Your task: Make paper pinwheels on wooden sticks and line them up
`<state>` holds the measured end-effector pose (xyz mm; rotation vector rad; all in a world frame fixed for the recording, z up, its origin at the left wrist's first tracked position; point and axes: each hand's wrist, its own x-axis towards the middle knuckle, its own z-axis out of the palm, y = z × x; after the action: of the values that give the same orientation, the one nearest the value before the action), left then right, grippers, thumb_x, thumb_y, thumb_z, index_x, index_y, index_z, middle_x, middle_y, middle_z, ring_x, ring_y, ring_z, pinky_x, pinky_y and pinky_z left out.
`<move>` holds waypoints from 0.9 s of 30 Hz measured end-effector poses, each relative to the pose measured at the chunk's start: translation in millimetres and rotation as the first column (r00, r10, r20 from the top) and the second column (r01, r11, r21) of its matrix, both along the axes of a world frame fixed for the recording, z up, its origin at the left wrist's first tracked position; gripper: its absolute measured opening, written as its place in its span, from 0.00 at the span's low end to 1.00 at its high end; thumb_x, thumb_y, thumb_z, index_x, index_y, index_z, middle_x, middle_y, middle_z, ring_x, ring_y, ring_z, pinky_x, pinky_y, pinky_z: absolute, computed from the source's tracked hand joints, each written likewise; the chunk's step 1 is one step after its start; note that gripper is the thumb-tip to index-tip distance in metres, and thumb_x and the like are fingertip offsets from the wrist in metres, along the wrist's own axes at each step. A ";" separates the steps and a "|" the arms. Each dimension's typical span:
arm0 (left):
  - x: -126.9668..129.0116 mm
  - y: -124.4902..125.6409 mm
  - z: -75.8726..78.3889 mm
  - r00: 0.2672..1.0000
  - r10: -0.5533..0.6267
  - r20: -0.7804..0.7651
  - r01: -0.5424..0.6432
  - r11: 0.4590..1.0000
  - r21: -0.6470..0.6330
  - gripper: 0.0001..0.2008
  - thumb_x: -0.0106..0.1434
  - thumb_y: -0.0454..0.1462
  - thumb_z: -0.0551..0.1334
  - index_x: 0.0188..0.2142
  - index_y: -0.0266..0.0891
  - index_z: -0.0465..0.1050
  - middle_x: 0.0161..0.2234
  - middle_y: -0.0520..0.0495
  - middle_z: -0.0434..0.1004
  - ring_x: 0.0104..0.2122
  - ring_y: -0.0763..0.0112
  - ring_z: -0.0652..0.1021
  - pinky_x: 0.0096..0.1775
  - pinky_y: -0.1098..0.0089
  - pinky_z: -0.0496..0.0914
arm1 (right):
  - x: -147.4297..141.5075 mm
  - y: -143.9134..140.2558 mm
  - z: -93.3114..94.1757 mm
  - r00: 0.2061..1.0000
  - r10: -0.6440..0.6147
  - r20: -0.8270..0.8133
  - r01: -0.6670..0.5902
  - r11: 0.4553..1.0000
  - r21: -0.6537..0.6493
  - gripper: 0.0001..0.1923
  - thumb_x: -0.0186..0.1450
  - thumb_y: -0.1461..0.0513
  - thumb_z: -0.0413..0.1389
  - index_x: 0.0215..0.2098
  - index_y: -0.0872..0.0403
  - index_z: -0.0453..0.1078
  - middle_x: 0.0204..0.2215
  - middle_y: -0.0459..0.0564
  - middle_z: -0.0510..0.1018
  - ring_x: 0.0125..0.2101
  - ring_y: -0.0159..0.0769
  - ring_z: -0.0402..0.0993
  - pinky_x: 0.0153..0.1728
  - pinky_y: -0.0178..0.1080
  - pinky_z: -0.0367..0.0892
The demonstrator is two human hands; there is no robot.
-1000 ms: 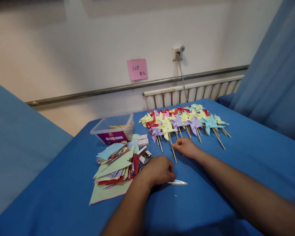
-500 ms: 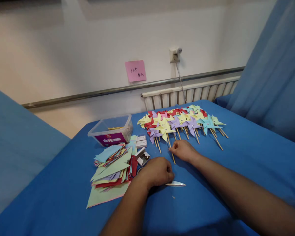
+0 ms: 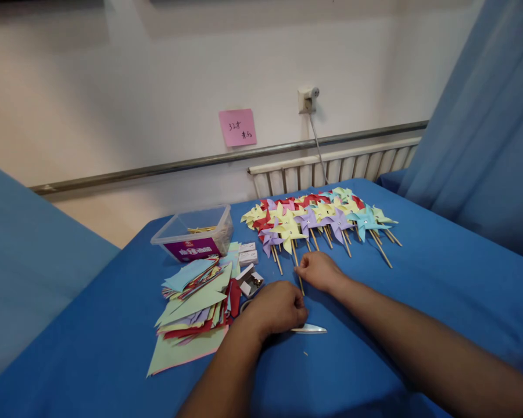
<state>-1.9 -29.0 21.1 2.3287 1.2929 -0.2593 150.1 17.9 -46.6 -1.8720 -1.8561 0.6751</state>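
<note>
My right hand (image 3: 320, 271) pinches the wooden stick of a yellow paper pinwheel (image 3: 289, 226) with its fingertips. This pinwheel lies at the near edge of a group of finished-looking pinwheels in purple, yellow, red and blue. Close to the lower end of that stick is my left hand (image 3: 279, 307), its fingers curled closed. Whatever it may hold is hidden by the back of the hand. A pair of scissors (image 3: 309, 329) lies beneath the left hand, only the blade tips and part of a handle showing.
At left are a stack of coloured paper (image 3: 196, 322), a clear plastic box (image 3: 192, 244) with sticks inside, and an opened small box of metal fasteners (image 3: 250, 281). Two small closed boxes (image 3: 247, 253) sit behind it. Blue curtains hang at both sides; a radiator (image 3: 344, 165) stands behind.
The whole view has shifted slightly. Both hands keep about the same places, the right one still at the yellow pinwheel's stick and the left one still curled over the scissors.
</note>
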 end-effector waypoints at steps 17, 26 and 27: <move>0.5 -0.8 -0.6 1.000 -0.002 0.001 0.002 1.000 0.013 0.11 0.54 0.41 0.59 0.30 0.42 0.80 0.27 0.49 0.78 0.25 0.70 0.72 0.26 0.71 0.59 | 8.5 -2.8 6.9 0.994 -0.007 0.111 0.004 1.000 0.028 0.13 0.61 0.52 0.58 0.26 0.52 0.73 0.25 0.50 0.79 0.27 0.36 0.71 0.24 0.36 0.50; 0.2 -0.7 -2.8 1.000 0.004 0.025 -0.005 1.000 0.017 0.11 0.53 0.41 0.58 0.28 0.42 0.79 0.26 0.50 0.78 0.24 0.71 0.71 0.26 0.71 0.58 | 12.0 -1.0 -1.4 1.000 -0.007 0.001 0.007 0.997 0.072 0.18 0.62 0.51 0.55 0.21 0.53 0.69 0.20 0.47 0.74 0.22 0.32 0.64 0.23 0.35 0.48; 0.4 -0.7 -2.5 1.000 0.008 0.027 -0.009 1.000 0.012 0.11 0.53 0.41 0.58 0.29 0.42 0.79 0.26 0.49 0.78 0.24 0.70 0.72 0.26 0.71 0.59 | 14.2 -0.2 -2.4 0.999 -0.015 -0.030 0.018 0.996 0.092 0.19 0.63 0.51 0.55 0.20 0.53 0.68 0.18 0.46 0.72 0.21 0.31 0.62 0.23 0.35 0.48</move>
<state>-1.5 -29.7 18.5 2.3283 1.2944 -0.2167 164.2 17.7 -49.0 -1.8074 -1.8200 0.5972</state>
